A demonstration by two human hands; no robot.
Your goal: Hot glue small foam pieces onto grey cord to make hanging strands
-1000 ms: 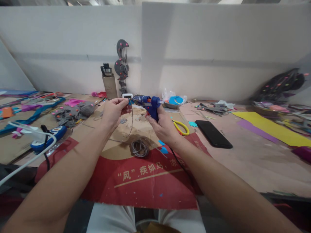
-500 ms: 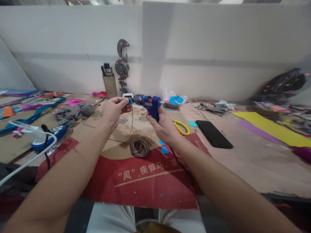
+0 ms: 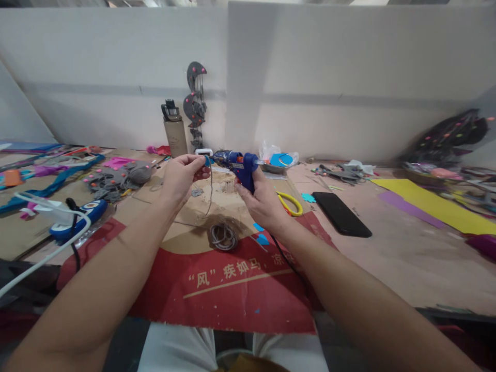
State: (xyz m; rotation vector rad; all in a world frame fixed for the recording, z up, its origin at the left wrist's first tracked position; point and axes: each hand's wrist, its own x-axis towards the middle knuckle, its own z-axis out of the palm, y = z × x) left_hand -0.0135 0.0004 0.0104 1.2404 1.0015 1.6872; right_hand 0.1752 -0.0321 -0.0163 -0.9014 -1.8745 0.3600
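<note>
My right hand (image 3: 261,201) grips a blue glue gun (image 3: 240,164) by its handle, nozzle pointing left. My left hand (image 3: 180,178) is closed in a pinch on a small blue piece (image 3: 207,161) right at the nozzle tip, and a thin grey cord (image 3: 210,191) hangs down from that pinch. Below both hands a coil of grey cord (image 3: 222,236) lies on the red and brown cardboard sheet (image 3: 232,289). Two small blue cut pieces (image 3: 260,235) lie next to the coil.
A black phone (image 3: 341,214) and yellow-handled scissors (image 3: 290,204) lie to the right. Yellow and purple sheets (image 3: 430,204) sit far right. A bottle (image 3: 174,132) and a grey hanging ornament (image 3: 195,106) stand at the wall. Grey felt shapes (image 3: 116,178) and a blue-white device (image 3: 77,219) lie left.
Almost nothing: the right hand and glue gun have shifted very slightly. The left hand keeps its pinch at the nozzle.
</note>
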